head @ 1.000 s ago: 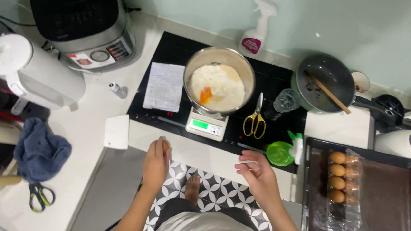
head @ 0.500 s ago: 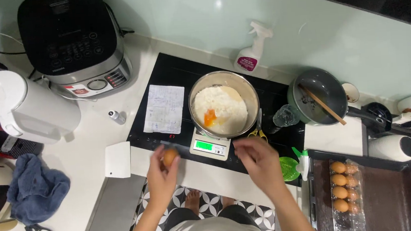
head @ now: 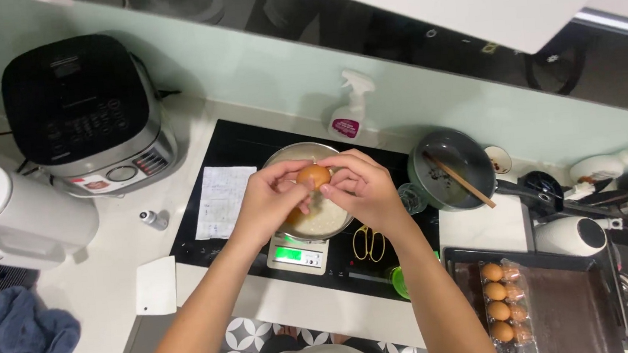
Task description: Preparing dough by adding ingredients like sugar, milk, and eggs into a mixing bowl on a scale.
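Held in the two-handed grip, the egg (head: 313, 176) has a matt brown shell, and the bowl (head: 291, 156) right under it is brushed metal over a scale (head: 298, 253) of smooth white plastic. Beneath those the cooktop (head: 236, 141) is glossy black glass. Left of the grip lie a creased paper sheet (head: 225, 201) and, farther off, a soft blue cloth (head: 23, 347) on the smooth white table (head: 123, 262).

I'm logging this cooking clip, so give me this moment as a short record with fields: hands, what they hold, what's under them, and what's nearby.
left hand: grips the brown egg from its left
right hand: grips the same egg from its right
below the egg: round metal bowl with white contents and a yolk
under the bowl: small white digital scale on the black cooktop
nearby: yellow-handled scissors, clear carton of brown eggs, white spray bottle
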